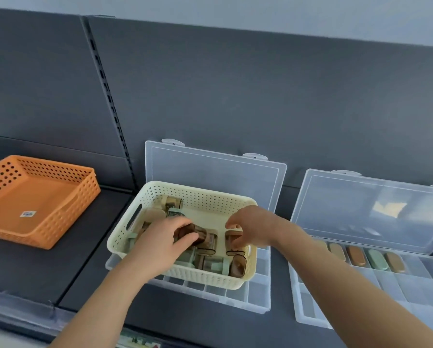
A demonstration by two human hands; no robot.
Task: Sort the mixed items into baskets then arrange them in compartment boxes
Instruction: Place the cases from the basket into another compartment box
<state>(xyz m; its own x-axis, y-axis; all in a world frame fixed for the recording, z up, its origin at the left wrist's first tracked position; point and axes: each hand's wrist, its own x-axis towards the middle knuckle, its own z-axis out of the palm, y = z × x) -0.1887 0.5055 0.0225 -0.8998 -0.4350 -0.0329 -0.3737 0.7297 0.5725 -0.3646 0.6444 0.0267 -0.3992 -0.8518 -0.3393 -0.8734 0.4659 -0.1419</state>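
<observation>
Arranging step: left hand [164, 238] grips brown case [197, 234] in basket [210, 197], right hand [251, 226] pinches another; next, lift to box [411, 285] compartment.

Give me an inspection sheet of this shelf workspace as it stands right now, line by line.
Surface: dark grey shelf, bearing everything.
Job's things: orange basket holding only a sticker; cream basket sitting on an open clear compartment box, filled with small brown and green pieces; second compartment box at right, lid up, oblong pieces in its back row.
Clutter: nothing seen.
Hands: left hand grips a brown piece in the cream basket; right hand pinches a second brown piece there.
Cables: nothing seen.
Surroundings: dark back panel with slotted upright; pale wall above.
</observation>
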